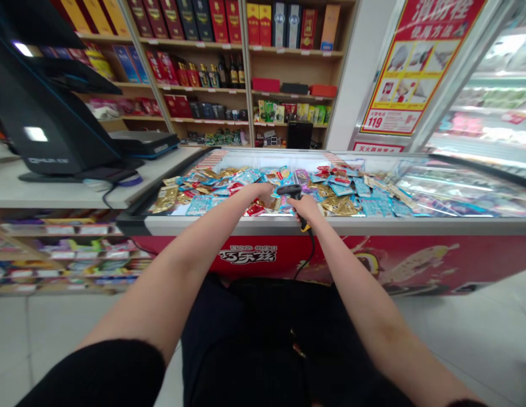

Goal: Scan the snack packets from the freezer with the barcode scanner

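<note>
Black sleeves [89, 376] and dark trousers [263, 339] up close, both arms out over a red-fronted chest freezer [399, 260]! Right hand [309, 208] closed around a black-and-yellow barcode scanner [289, 192], held above the foil packets [343, 189], its cable [307, 257] trailing down. Left hand [258, 193] among them, fingers hidden, can't tell open or closed. Behind, boxed liquor shelves [195, 73], a checkout terminal [42, 113], pale floor tiles [479, 333].

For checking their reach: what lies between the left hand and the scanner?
The head view shows only a narrow gap between the left hand and the barcode scanner held by the right hand, above foil snack packets in a chest freezer.
</note>
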`<state>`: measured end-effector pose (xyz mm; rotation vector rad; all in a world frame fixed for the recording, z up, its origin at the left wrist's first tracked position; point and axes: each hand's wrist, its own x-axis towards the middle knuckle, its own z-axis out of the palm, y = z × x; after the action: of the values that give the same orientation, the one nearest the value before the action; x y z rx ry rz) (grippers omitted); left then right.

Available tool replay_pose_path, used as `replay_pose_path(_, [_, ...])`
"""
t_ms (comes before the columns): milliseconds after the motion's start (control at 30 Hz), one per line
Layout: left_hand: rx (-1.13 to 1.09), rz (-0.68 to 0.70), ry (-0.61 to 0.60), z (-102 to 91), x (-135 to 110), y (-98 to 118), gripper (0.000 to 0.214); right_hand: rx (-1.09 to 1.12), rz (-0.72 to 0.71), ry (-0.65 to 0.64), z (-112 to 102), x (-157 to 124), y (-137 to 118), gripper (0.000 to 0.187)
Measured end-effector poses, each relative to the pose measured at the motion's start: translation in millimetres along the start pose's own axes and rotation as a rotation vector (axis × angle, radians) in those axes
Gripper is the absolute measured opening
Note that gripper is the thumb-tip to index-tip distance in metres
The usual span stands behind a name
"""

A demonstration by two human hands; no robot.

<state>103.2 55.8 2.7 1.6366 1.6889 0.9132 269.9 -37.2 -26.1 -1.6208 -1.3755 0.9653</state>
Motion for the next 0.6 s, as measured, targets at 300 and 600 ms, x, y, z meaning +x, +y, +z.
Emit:
replay_pose_path(300, [0.453, 0.193, 0.062, -4.5, -1, -11, 0.051, -0.033, -0.010, 0.007, 4, -8, -9, 0.026])
replay_pose_path(600, [0.957, 0.307, -0.043, 2.6, -10, -10, 0.064, -0.004, -0.008, 0.021, -6, -6, -5, 0.028])
